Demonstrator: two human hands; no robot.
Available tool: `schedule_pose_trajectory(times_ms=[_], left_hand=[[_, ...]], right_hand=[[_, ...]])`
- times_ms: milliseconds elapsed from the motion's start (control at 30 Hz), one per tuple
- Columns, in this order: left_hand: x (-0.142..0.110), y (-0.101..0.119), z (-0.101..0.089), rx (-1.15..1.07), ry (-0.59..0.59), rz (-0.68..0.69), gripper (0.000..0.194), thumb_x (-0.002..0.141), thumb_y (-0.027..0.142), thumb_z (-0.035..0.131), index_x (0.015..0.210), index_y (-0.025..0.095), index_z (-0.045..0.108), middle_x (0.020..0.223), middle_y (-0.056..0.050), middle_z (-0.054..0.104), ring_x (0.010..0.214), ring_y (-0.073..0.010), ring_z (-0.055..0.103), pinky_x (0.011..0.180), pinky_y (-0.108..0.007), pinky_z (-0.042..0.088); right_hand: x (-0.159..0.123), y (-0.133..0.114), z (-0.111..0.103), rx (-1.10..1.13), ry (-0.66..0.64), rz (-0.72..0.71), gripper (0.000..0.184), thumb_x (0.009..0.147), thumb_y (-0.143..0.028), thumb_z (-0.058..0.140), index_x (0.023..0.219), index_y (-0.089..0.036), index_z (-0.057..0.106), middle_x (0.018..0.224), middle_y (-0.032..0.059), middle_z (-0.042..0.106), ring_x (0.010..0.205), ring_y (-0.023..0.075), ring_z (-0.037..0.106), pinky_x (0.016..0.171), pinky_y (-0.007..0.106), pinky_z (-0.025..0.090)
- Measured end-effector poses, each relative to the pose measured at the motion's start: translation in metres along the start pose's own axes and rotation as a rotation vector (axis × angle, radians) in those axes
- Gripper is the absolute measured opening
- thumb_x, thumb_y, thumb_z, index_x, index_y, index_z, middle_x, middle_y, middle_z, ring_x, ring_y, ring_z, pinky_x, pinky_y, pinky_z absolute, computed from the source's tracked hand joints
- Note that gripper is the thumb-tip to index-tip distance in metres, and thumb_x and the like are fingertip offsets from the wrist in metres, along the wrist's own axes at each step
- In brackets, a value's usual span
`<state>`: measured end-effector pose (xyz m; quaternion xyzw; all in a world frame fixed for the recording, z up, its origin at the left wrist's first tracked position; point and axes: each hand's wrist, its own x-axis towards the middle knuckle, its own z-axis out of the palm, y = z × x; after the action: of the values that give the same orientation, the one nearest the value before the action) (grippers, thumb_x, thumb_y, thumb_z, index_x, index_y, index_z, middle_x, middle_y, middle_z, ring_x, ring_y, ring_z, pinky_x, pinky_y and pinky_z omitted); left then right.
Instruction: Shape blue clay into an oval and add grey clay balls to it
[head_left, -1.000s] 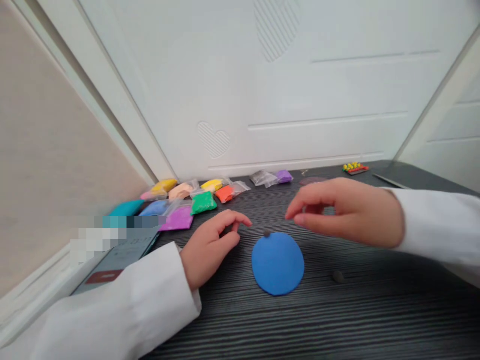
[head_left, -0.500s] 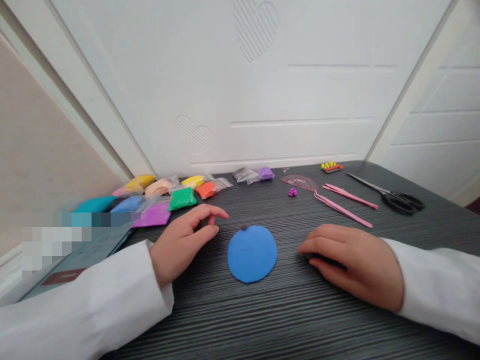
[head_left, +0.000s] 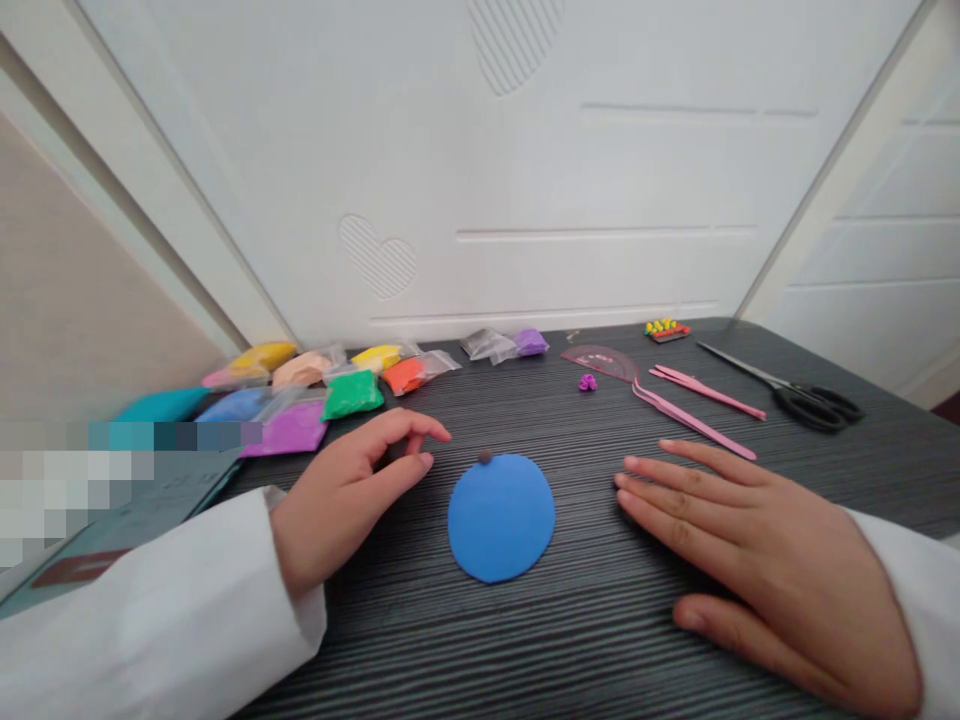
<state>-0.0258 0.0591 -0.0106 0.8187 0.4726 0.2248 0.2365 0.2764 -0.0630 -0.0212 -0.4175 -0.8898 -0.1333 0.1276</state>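
Observation:
A flat blue clay disc point(head_left: 501, 520) lies on the dark ridged table point(head_left: 480, 660). One small dark grey ball point(head_left: 484, 456) sits at its far edge. To the left of the disc, my left hand point(head_left: 352, 490) rests with thumb and forefinger apart and nothing between them; its other fingers are curled and partly hidden. My right hand point(head_left: 757, 550) lies palm down to the right of the disc, fingers stretched out, apart from it. Whatever is beneath that palm is hidden.
Bagged clay, including a green pack point(head_left: 352, 394) and an orange one point(head_left: 405, 375), lines the back left beside a phone point(head_left: 127, 520). Behind my right hand lie a pink protractor point(head_left: 604, 362), pink tweezers point(head_left: 697, 422), scissors point(head_left: 810, 405) and a small purple piece point(head_left: 587, 382).
My right hand came down from above the table to the right of the disc, then flattened over where a second grey ball lay. My left hand stayed nearly still while the view shifted.

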Motion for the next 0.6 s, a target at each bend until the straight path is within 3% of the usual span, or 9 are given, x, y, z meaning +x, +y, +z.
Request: schedule_pose_trajectory(times_ms=[100, 167, 267, 367, 467, 600], left_hand=[[0.0008, 0.0000, 0.0004, 0.009, -0.011, -0.001, 0.025, 0.084, 0.042, 0.045, 0.099, 0.027, 0.057, 0.078, 0.003, 0.052, 0.073, -0.0158, 0.050, 0.065, -0.026, 0.036], [0.0013, 0.0015, 0.0003, 0.018, -0.011, -0.001, 0.025, 0.084, 0.042, 0.045, 0.098, 0.026, 0.057, 0.081, 0.003, 0.054, 0.075, -0.0164, 0.051, 0.066, -0.026, 0.036], [0.0017, 0.0037, -0.0002, 0.030, 0.000, -0.004, 0.026, 0.083, 0.043, 0.046, 0.098, 0.026, 0.058, 0.082, 0.003, 0.056, 0.074, -0.0167, 0.051, 0.065, -0.026, 0.036], [0.0008, 0.0043, 0.0000, 0.017, 0.016, -0.009, 0.025, 0.083, 0.043, 0.046, 0.097, 0.026, 0.058, 0.080, 0.003, 0.055, 0.072, -0.0163, 0.050, 0.065, -0.027, 0.035], [-0.0003, 0.0042, 0.0006, 0.001, 0.019, -0.014, 0.025, 0.082, 0.042, 0.047, 0.096, 0.026, 0.059, 0.079, 0.003, 0.055, 0.074, -0.0165, 0.051, 0.067, -0.027, 0.036], [-0.0002, 0.0044, 0.0013, 0.001, 0.017, -0.025, 0.025, 0.082, 0.042, 0.047, 0.097, 0.026, 0.059, 0.082, 0.003, 0.057, 0.076, -0.0172, 0.052, 0.067, -0.027, 0.036]], right_hand=[[0.0018, -0.0016, -0.0072, -0.047, -0.021, -0.138, 0.047, 0.089, -0.047, 0.042, 0.123, -0.016, 0.053, 0.133, 0.0004, 0.050, 0.125, 0.0137, 0.044, 0.114, 0.028, 0.012], [0.0050, -0.0036, -0.0074, -0.029, -0.067, -0.218, 0.054, 0.089, -0.053, 0.037, 0.125, -0.015, 0.051, 0.135, 0.0013, 0.046, 0.126, 0.0139, 0.042, 0.114, 0.030, 0.018], [0.0065, -0.0022, -0.0039, 0.029, -0.119, -0.115, 0.059, 0.091, -0.054, 0.030, 0.131, -0.014, 0.044, 0.140, 0.0015, 0.040, 0.131, 0.0160, 0.035, 0.111, 0.038, 0.025], [0.0011, 0.0007, -0.0039, 0.005, -0.120, -0.002, 0.049, 0.090, -0.040, 0.039, 0.132, -0.015, 0.043, 0.140, 0.0010, 0.041, 0.133, 0.0159, 0.030, 0.113, 0.037, 0.019], [-0.0020, -0.0017, -0.0069, -0.005, -0.116, -0.034, 0.050, 0.089, -0.037, 0.040, 0.135, -0.016, 0.038, 0.140, 0.0019, 0.041, 0.134, 0.0131, 0.028, 0.114, 0.033, 0.015], [0.0064, -0.0035, -0.0071, 0.084, -0.196, -0.117, 0.060, 0.092, -0.052, 0.025, 0.139, -0.015, 0.029, 0.143, 0.0025, 0.034, 0.134, 0.0137, 0.027, 0.112, 0.037, 0.023]])
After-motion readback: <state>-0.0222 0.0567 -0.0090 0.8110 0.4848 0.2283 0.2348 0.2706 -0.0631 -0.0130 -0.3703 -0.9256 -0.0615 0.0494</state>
